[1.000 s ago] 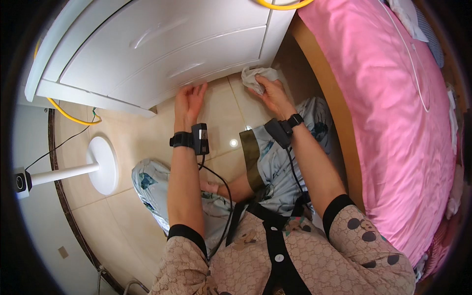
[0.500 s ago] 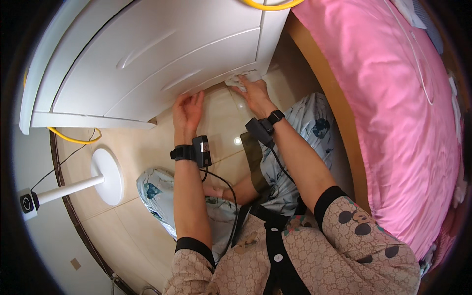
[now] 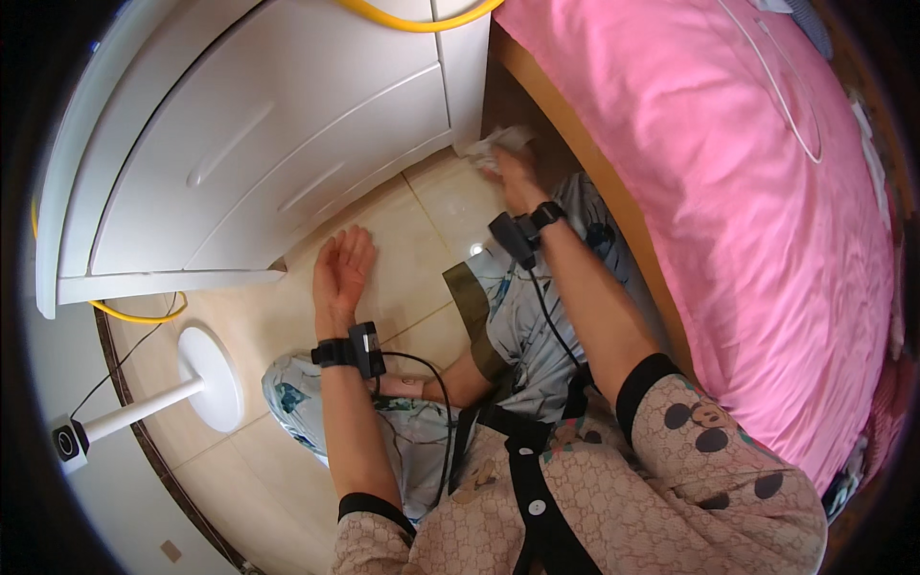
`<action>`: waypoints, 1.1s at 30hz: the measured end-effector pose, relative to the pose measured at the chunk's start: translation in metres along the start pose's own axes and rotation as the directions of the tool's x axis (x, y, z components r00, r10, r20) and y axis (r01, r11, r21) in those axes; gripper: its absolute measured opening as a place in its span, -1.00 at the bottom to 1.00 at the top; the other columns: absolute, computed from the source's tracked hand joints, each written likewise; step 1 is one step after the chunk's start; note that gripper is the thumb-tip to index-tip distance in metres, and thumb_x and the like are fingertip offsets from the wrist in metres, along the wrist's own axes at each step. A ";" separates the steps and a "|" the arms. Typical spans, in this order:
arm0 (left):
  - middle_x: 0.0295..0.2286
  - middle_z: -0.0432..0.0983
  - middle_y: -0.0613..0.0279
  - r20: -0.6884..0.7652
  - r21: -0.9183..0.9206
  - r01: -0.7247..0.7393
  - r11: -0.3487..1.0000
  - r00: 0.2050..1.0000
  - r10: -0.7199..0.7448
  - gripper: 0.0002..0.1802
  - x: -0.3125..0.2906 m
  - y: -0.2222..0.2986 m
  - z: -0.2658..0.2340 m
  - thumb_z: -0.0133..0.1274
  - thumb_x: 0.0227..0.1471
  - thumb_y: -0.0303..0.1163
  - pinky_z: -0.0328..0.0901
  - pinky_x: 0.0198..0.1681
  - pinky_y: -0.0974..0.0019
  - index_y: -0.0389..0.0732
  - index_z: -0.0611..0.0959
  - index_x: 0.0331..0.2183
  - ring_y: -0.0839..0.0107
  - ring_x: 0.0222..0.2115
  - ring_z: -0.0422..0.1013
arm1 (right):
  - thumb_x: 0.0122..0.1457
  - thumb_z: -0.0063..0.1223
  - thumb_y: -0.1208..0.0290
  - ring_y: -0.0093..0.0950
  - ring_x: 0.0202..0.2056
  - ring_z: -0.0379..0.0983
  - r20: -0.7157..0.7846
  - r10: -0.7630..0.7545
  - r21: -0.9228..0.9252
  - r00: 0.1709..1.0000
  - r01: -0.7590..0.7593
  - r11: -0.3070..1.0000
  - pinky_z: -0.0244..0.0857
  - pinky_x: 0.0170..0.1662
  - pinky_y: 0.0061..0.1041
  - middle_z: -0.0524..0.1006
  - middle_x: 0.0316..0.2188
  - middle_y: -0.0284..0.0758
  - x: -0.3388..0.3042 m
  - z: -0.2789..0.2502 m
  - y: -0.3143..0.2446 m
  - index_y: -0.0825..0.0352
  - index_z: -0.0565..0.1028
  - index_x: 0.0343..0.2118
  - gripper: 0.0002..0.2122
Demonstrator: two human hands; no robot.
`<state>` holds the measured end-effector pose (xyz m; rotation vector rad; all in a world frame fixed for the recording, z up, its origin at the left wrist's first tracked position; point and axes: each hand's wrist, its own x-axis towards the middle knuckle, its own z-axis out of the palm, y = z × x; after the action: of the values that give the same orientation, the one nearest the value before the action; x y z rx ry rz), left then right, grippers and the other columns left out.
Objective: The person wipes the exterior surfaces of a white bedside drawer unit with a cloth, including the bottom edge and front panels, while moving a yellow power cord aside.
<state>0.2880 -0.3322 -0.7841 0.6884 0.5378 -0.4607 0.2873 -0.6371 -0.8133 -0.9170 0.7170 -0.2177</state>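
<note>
In my right hand (image 3: 517, 180) is a crumpled white cloth (image 3: 494, 144), somewhat smeared by motion; it might be a tissue. The hand is at the right bottom corner of a white drawer cabinet (image 3: 316, 115), beside the gap before the bed. My left hand (image 3: 345, 270) hangs palm up and holds nothing, fingers stretched out, over the tiled floor (image 3: 412, 225) in front of the cabinet. Each wrist carries a black strap with a small black device on a cable.
At the right stands a bed with a wooden side board (image 3: 585, 125) and a pink sheet (image 3: 709, 220). A yellow cable (image 3: 412, 21) loops over the cabinet. To the left is a white stand with a round base (image 3: 213, 379). My crossed legs rest on the floor.
My right hand has shifted with the cloth from the cabinet's bottom edge toward the gap by the bed. My left hand has drawn back from the drawer front. The view has moved too.
</note>
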 end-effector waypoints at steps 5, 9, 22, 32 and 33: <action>0.01 0.28 0.17 -0.061 0.126 0.038 0.991 0.998 -0.030 -0.64 -0.005 -0.043 -0.016 -0.16 0.13 -0.32 0.19 0.02 0.17 -0.20 0.32 -0.04 0.31 0.03 0.23 | 0.03 -0.08 0.44 -0.53 -0.30 0.32 -0.053 -0.222 -0.573 0.974 0.153 0.805 0.24 -0.28 -0.53 0.40 -0.31 -0.30 0.057 -0.025 0.015 0.46 0.37 -0.23 -0.74; 0.03 0.26 0.22 -0.084 0.142 0.019 0.990 0.996 -0.007 -0.61 -0.011 -0.036 -0.025 -0.14 0.13 -0.30 0.17 0.03 0.22 -0.18 0.30 -0.01 0.38 0.06 0.19 | 0.02 -0.09 0.44 -0.58 -0.42 0.23 0.016 -0.195 -0.411 0.981 0.185 0.893 0.14 -0.35 -0.58 0.37 -0.46 -0.39 0.025 0.030 0.047 0.44 0.37 -0.34 -0.82; -0.04 0.34 0.22 -0.046 0.138 -0.036 0.990 0.998 0.042 -0.63 -0.006 -0.050 -0.021 -0.06 0.08 -0.26 0.07 0.04 0.21 -0.16 0.38 -0.08 0.40 0.01 0.21 | 0.10 -0.05 0.50 -0.54 -0.30 0.27 0.140 0.000 -0.063 0.990 0.009 0.998 0.24 -0.17 -0.56 0.35 -0.39 -0.35 0.011 0.025 0.006 0.40 0.38 -0.42 -0.93; -0.08 0.38 0.26 -0.059 0.081 -0.043 0.996 0.997 0.048 -0.70 -0.003 -0.049 -0.034 -0.03 0.07 -0.25 0.12 0.00 0.27 -0.14 0.43 -0.15 0.42 -0.03 0.25 | 0.13 -0.09 0.54 -0.46 -0.25 0.35 0.383 -0.078 -0.004 0.920 0.086 0.996 0.29 -0.10 -0.55 0.42 -0.29 -0.26 -0.023 0.061 -0.002 0.51 0.41 -0.30 -0.86; -0.08 0.38 0.26 -0.075 0.084 -0.028 0.996 0.997 0.035 -0.69 -0.002 -0.048 -0.035 -0.03 0.07 -0.25 0.11 0.00 0.26 -0.14 0.43 -0.14 0.42 -0.03 0.25 | 0.14 -0.10 0.52 -0.47 -0.25 0.36 0.406 -0.099 -0.025 0.908 0.119 0.993 0.29 -0.11 -0.55 0.43 -0.28 -0.26 -0.030 0.064 -0.004 0.51 0.41 -0.27 -0.84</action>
<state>0.2482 -0.3405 -0.8279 0.7959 0.5814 -0.4304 0.3068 -0.5844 -0.7704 -1.0113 0.2873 -0.1024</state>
